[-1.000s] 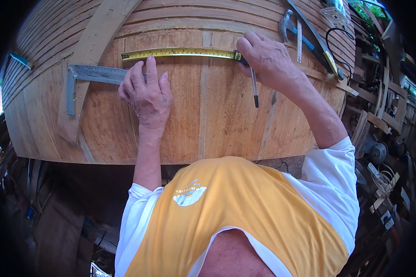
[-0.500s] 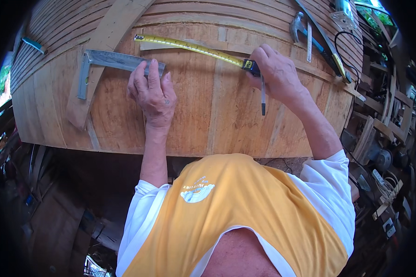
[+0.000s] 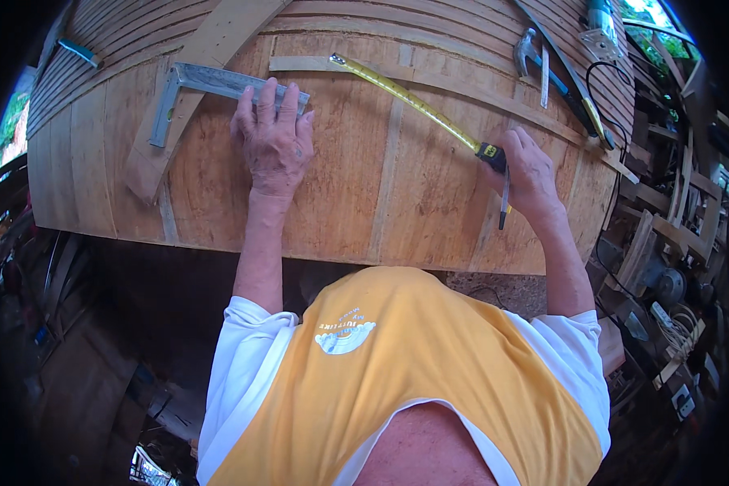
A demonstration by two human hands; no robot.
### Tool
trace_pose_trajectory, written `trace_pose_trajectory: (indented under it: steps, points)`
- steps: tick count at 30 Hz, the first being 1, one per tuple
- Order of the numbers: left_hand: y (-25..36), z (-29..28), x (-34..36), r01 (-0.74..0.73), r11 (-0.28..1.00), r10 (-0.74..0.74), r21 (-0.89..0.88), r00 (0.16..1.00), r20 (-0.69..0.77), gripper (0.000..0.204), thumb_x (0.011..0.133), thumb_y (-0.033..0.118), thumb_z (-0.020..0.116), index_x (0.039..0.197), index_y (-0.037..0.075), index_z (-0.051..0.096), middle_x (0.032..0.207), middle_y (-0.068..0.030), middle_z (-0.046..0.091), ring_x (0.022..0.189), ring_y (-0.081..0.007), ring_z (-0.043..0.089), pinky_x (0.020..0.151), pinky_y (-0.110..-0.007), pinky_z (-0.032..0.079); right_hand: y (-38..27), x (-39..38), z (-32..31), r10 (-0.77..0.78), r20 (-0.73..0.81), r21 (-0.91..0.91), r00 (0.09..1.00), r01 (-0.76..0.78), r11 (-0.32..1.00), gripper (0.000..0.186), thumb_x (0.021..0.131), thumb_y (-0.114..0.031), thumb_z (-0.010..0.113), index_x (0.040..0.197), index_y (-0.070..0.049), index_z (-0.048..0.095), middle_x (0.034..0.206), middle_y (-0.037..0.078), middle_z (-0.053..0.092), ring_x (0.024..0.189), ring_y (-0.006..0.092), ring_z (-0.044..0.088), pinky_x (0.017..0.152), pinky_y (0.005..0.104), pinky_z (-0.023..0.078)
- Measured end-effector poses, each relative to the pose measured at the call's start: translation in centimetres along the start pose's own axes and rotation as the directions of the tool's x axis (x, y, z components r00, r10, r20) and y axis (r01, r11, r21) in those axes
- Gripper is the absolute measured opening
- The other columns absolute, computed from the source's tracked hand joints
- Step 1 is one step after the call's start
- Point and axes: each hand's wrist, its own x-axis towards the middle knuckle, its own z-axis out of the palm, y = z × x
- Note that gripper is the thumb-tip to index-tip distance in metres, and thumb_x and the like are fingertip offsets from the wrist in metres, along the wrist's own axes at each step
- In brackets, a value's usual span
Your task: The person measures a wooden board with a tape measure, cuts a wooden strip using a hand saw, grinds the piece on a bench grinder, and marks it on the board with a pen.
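My left hand (image 3: 274, 150) lies with fingers stretched and apart across the free end of a metal try square (image 3: 219, 80). The square rests over a slanting wooden plank (image 3: 160, 166). In my right hand (image 3: 528, 172) is a tape measure (image 3: 490, 154), with its yellow blade (image 3: 417, 104) drawn out toward the far left. The blade's hooked end lies by a thin wooden strip (image 3: 308, 64). A slim pen (image 3: 505, 198) with a dark tip is also held in my right hand, pointing back toward me. Both hands are over a wooden panel (image 3: 332, 202).
At the far right lie a hammer (image 3: 533, 58), a pale narrow rule (image 3: 545, 77) and a long dark tool like a saw (image 3: 575, 97). A black cable (image 3: 589, 81) curls beside them. A teal-handled brush-like tool (image 3: 79, 53) sits far left. Wood scraps (image 3: 636, 251) crowd the right side.
My right hand has drawn the tape measure and pen to the right and nearer to me; the hooked end has slid right along the strip. My left hand stays on the try square.
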Motion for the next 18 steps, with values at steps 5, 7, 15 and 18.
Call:
trace_pose_trajectory:
  steps: [5, 7, 15, 18]
  points:
    - [-2.0, 0.3, 0.5, -0.106, 0.994, 0.105, 0.005, 0.993, 0.057, 0.041, 0.091, 0.033, 0.075, 0.129, 0.018, 0.072, 0.141, -0.0054, 0.062, 0.137, -0.0302, 0.051, 0.115, -0.049, 0.036, -0.3, -2.8, 0.1, 0.027, 0.016, 0.015, 1.0, -0.027, 1.0, 0.034, 0.081, -0.016, 0.081, 0.103, -0.008, 0.057, 0.095, 0.013, 0.058, 0.09, 0.0375, 0.064, 0.075, 0.047, 0.052]
    - [-2.0, 0.3, 0.6, -0.119, 0.993, 0.119, 0.014, 0.992, 0.048, 0.041, 0.091, 0.033, 0.075, 0.129, 0.018, 0.072, 0.141, -0.0053, 0.062, 0.136, -0.03, 0.051, 0.114, -0.05, 0.036, -0.3, -3.7, 0.3, 0.026, -0.006, 0.025, 1.0, -0.025, 0.999, 0.034, 0.08, -0.015, 0.082, 0.103, -0.007, 0.059, 0.093, 0.013, 0.058, 0.087, 0.0373, 0.063, 0.074, 0.0461, 0.051]
    - [-2.3, -1.1, 0.5, -0.101, 0.994, 0.097, 0.046, 0.992, 0.079, 0.042, 0.089, 0.031, 0.076, 0.128, 0.016, 0.072, 0.138, -0.0071, 0.064, 0.136, -0.0313, 0.051, 0.114, -0.051, 0.036, -0.4, -6.4, 0.2, 0.056, 0.007, 0.089, 0.998, -0.057, 0.994, 0.038, 0.08, -0.015, 0.083, 0.105, -0.008, 0.057, 0.098, 0.014, 0.059, 0.093, 0.0366, 0.064, 0.077, 0.0468, 0.052]
    - [-1.5, -0.9, 1.3, -0.185, 0.981, 0.186, -0.049, 0.982, 0.01, 0.045, 0.087, 0.035, 0.078, 0.128, 0.016, 0.072, 0.138, -0.0083, 0.062, 0.136, -0.0319, 0.05, 0.113, -0.053, 0.035, -0.6, -7.5, 0.7, 0.158, 0.016, 0.262, 0.987, -0.157, 0.952, 0.037, 0.081, -0.016, 0.083, 0.107, -0.007, 0.058, 0.098, 0.014, 0.061, 0.09, 0.0364, 0.065, 0.077, 0.0433, 0.053]
